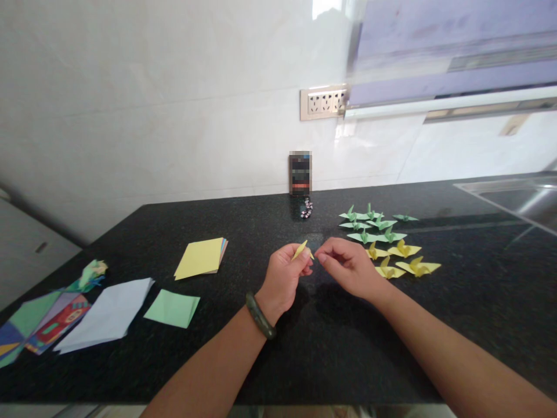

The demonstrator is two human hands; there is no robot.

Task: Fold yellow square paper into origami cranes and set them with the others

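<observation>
A small piece of yellow folded paper (pixel 301 250) with pointed ends is pinched between the thumb and fingers of my left hand (pixel 284 273), above the dark counter. Close to its right-hand tip, the thumb and forefinger of my right hand (pixel 348 266) are closed together. Whether they touch the paper or hold anything, I cannot tell. Just beyond my right hand stand several yellow paper cranes (pixel 404 249), partly hidden by it. Several green paper cranes (pixel 364 236) sit behind those in rough rows.
On the black counter (pixel 243 348), left, lie a yellow-topped paper stack (pixel 198 258), green paper (pixel 173 308), white sheets (pixel 108 316) and a colourful packet (pixel 58 322). A phone (pixel 300 173) with a beaded strap (pixel 307 208) leans against the wall. A sink (pixel 522 200) is far right.
</observation>
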